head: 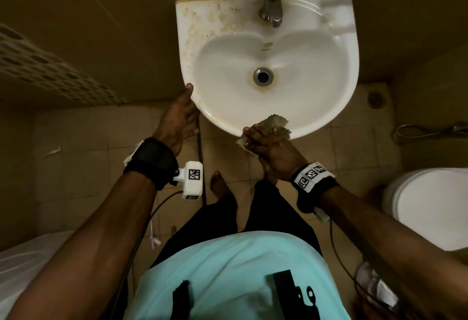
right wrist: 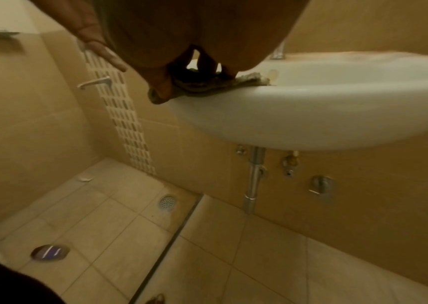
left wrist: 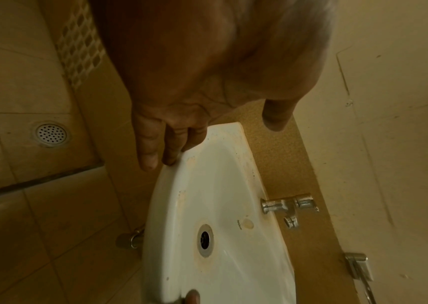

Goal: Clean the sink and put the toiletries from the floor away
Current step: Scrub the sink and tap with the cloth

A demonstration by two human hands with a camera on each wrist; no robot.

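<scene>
The white sink (head: 329, 107) has brownish stains along its left ledge (head: 192, 28) and around the drain (head: 263, 76). My left hand (head: 187, 107) rests against the sink's left front rim, thumb on top and fingers (left wrist: 148, 148) straight along the edge. My right hand (head: 258, 137) grips a grey-green cloth (head: 276, 121) and presses it onto the front rim. The cloth (right wrist: 249, 81) drapes over the edge under my thumb. On the floor lie a round purple-tinted item (right wrist: 50, 252) and a small white item (right wrist: 85, 179).
A chrome tap (head: 272, 3) stands behind the basin. A toilet (head: 430, 208) is to the right, a spray hose (head: 430, 131) beyond it. A floor drain (right wrist: 167, 202) sits left of the sink's pipe (right wrist: 255, 174). My bare foot (head: 220, 185) is below the sink.
</scene>
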